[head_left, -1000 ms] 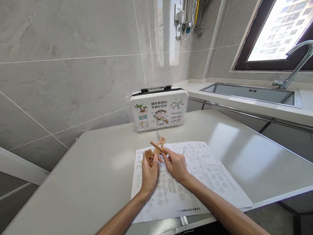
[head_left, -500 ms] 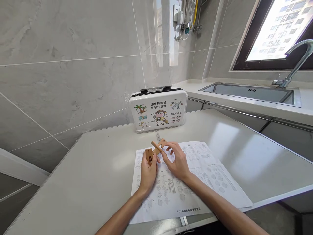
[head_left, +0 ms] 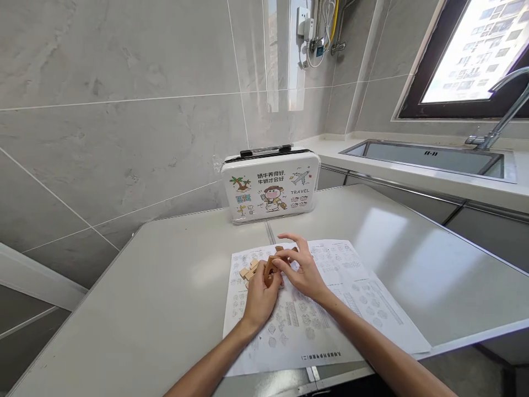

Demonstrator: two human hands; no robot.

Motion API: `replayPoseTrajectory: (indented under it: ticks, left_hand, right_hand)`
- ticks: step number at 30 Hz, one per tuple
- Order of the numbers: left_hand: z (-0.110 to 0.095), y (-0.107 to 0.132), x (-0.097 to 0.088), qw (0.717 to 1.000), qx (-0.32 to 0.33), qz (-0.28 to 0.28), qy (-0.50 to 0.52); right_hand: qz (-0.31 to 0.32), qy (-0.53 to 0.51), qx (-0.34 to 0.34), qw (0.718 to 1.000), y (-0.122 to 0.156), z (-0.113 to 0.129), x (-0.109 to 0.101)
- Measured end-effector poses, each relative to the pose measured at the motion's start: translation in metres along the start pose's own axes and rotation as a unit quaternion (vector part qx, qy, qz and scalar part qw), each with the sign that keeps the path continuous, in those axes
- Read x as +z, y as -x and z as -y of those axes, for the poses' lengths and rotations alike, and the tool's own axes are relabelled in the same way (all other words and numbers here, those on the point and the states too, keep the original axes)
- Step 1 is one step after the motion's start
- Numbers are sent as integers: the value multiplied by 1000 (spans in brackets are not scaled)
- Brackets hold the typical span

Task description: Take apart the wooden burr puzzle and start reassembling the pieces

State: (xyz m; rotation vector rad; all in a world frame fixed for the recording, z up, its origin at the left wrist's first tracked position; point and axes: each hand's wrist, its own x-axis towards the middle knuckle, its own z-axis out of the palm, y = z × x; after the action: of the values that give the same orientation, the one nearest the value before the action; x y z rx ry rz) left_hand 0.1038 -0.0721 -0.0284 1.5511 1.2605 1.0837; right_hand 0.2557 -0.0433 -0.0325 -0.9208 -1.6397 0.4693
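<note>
Over the printed sheet, my left hand (head_left: 261,300) is closed around a brown wooden puzzle piece (head_left: 269,266), which stands tilted between thumb and fingers. The thumb and forefinger of my right hand (head_left: 303,274) pinch at the upper end of that same piece, with the other fingers raised. Several pale wooden pieces (head_left: 249,270) lie in a cluster on the sheet, just left of and beyond my left hand. Behind my right fingers a darker wooden piece (head_left: 280,248) shows in part. My fingers hide much of the held wood.
The printed sheet (head_left: 289,347) with line drawings reaches the table's near edge. A white cartoon case (head_left: 270,190) with a black handle stands at the back of the grey-white table (head_left: 177,275), against the tiled wall. A sink (head_left: 425,157) and faucet (head_left: 500,110) are at right.
My hands have come closer together and shifted slightly right. The crossed wooden pieces no longer show between them; my right fingers now pinch the piece in my left hand. The pale cluster has come into sight.
</note>
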Motion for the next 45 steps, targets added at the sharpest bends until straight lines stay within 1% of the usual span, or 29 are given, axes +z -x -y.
replayPoseTrajectory:
  ticks: [5, 10, 12, 14, 17, 19, 20, 23, 25, 27, 28, 30, 33, 36, 38, 40, 42, 45]
  left_hand:
    - [0, -2, -1, 999, -3, 5, 41]
    - [-1, -1, -3, 999, -3, -13, 36]
    - [-1, 0, -3, 999, 4, -14, 32]
    - [-1, 1, -3, 999, 4, -2, 44]
    - [1, 2, -1, 996, -15, 12, 83]
    - [2, 0, 0, 993, -27, 8, 118]
    - [2, -1, -1, 990, -32, 5, 140]
    - [1, -6, -4, 978, -41, 0, 205]
    - [-1, -9, -7, 971, -47, -7, 235]
    - [-2, -10, -7, 965, -54, -12, 255]
    - [-2, -9, -7, 964, -57, -5, 260]
    - [0, -7, -3, 964, -63, 29, 255]
    - [5, -2, 4, 971, -63, 93, 212]
    - [8, 3, 8, 976, -47, 146, 152]
    - [8, 5, 8, 973, -45, 186, 128]
    - [6, 5, 7, 965, -52, 219, 135]
    - [4, 3, 5, 957, -57, 232, 164]
    - [2, -1, 3, 953, -60, 211, 208]
  right_hand:
    - [-10, -48, 20, 999, -1, 0, -2]
    - [-6, -91, 47, 995, -2, 1, -2]
    - [-14, -106, 50, 993, -3, 0, -4]
    - [-33, -120, 57, 991, -4, -2, -6]
    - [-61, -161, 114, 978, -6, -6, -9]
    - [-85, -211, 171, 959, -8, -10, -11]
    - [-100, -243, 198, 944, -8, -13, -11]
    - [-134, -361, 268, 883, -10, -19, -11]
    - [-126, -435, 307, 837, -10, -21, -8]
    - [-106, -492, 329, 799, -9, -23, -6]
    - [-97, -512, 334, 785, -9, -23, -4]
    - [-90, -531, 343, 770, -8, -23, -3]
    - [-72, -524, 362, 767, -6, -22, -5]
    - [-54, -518, 369, 770, -7, -18, -8]
    - [-50, -515, 361, 776, -7, -16, -9]
    - [-45, -512, 355, 781, -9, -14, -11]
    - [-44, -510, 347, 786, -11, -13, -13]
    - [-88, -512, 304, 798, -16, -12, -18]
